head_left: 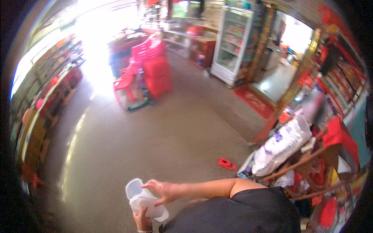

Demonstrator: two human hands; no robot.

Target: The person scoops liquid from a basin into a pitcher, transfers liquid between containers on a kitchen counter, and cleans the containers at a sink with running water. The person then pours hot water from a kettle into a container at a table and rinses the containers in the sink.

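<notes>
Low in the head view, two translucent white plastic pieces overlap. The farther one looks like an open plastic container (135, 188), with its inside showing. The nearer one, a pale rounded plastic piece (149, 205), may be a lid or a second container; I cannot tell which. My left hand (143, 220), with a beaded bracelet at its wrist, is closed on the nearer piece from below, thumb on its side. My right hand (162, 192) reaches across from the right, fingers curled at the container's rim and thumb near the nearer piece. Its exact grip is partly blurred.
Stacked red plastic stools (155, 73) stand ahead on the grey floor (155, 139). A glass-door fridge (232, 44) is beside a doorway with a red mat (254, 101). To my right are a large white sack (281, 145), a red sandal (227, 164) and cluttered racks. Shelves (42, 101) line the left.
</notes>
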